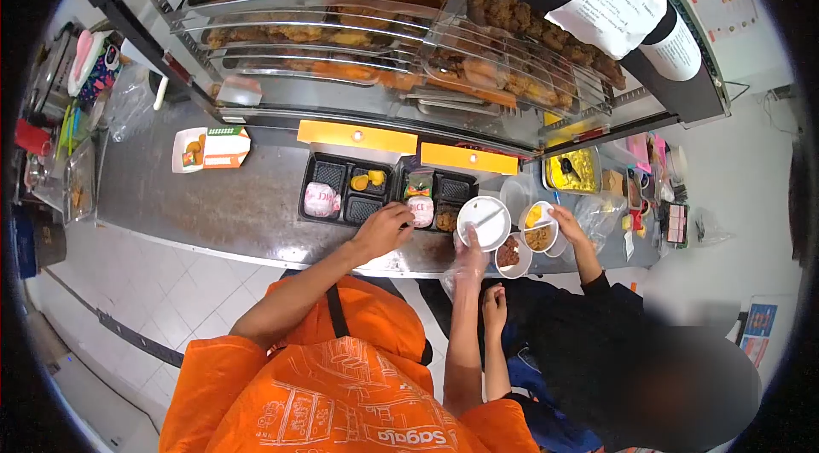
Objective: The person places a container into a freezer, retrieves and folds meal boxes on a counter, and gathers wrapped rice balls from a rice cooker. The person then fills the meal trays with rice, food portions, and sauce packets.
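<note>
My right hand (470,259), in a clear plastic glove, grips a round white bowl (484,234) by its near side. A pale strip lies across inside the bowl. My left hand (386,231) is bare, its fingers loosely bent and apart, at the front edges of two black compartment boxes. Its fingertips are beside a paper-wrapped bundle (420,211) in the right box (456,187); I cannot tell if they touch it. The left box (328,171) holds another wrapped bundle (322,199) and yellow pieces (368,180). Both boxes have raised orange flaps.
A co-worker's hand (569,223) touches a divided white bowl (539,229) with yellow and brown food. Beside it stands a bowl of reddish-brown food (510,255). A glass case with fried food (358,26) rises behind the counter. A paper food box (212,149) sits at left.
</note>
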Motion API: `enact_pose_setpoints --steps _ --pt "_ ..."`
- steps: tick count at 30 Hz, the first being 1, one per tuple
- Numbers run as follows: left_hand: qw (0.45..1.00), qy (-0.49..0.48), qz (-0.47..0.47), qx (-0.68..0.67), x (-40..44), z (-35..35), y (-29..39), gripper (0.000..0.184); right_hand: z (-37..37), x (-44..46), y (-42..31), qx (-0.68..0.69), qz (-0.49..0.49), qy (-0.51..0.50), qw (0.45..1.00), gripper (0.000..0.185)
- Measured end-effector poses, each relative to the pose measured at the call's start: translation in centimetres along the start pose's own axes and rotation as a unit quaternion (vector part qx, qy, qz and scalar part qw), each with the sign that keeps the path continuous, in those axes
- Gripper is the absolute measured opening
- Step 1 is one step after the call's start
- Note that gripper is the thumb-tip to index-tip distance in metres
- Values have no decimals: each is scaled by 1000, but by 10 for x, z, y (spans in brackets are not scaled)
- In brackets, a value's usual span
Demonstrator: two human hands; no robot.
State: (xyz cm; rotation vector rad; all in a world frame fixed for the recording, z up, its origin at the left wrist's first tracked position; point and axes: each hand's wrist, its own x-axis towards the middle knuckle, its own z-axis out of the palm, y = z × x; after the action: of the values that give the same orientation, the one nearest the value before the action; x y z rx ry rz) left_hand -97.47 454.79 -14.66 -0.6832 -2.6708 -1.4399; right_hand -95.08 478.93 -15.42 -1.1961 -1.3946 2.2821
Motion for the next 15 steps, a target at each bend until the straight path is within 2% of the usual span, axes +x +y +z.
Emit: enact_pose_setpoints --steps 1,6,7,9,11,14,15 --pt "1000 -8 -17 -16 -3 -5 3 24 3 -3 5 71 21 -14 997 58" --pt "980 -62 -104 -156 -9 -16 8 33 7 -37 4 200 177 -46 963 49" --pt "980 -72 -97 -155 -9 -17 9 40 3 -38 13 199 202 -70 956 47" --pt "973 -32 -128 -191 -12 -16 18 41 1 -43 34 181 252 -121 943 43" --pt "971 7 -149 -187 -11 -29 31 45 39 -81 39 158 251 -115 948 43" --pt "957 58 -197 -204 -25 -46 23 46 81 -120 43 130 281 -211 927 41" --pt "950 64 -219 -213 -31 -53 15 46 93 -127 54 118 271 -198 935 38"
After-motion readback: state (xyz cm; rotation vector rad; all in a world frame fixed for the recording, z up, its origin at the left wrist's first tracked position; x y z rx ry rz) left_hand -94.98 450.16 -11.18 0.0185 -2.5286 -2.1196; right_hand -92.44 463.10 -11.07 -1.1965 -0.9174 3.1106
